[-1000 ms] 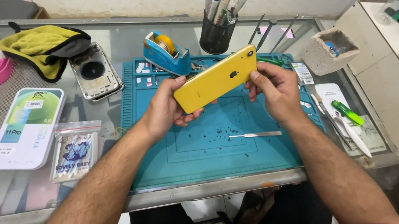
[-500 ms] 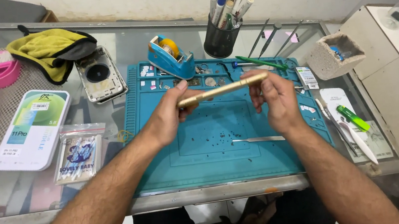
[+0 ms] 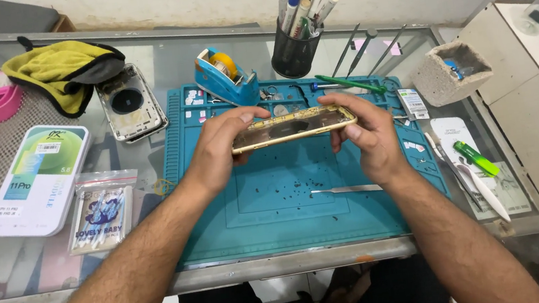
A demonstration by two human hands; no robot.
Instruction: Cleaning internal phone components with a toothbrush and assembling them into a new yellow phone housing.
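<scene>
We hold a yellow phone housing by its 2 ends above the teal repair mat, open side up: left hand grasping the left end, right hand the right. Metal spudger lies on the mat just below; tape dispenser behind.

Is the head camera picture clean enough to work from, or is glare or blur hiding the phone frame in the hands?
Head view: even, soft light, no hard shadows; phone frame sharp between left hand and right hand; glass table shows pale reflections at the far edge; straight edges bow slightly toward the corners; no motion blur.
</scene>
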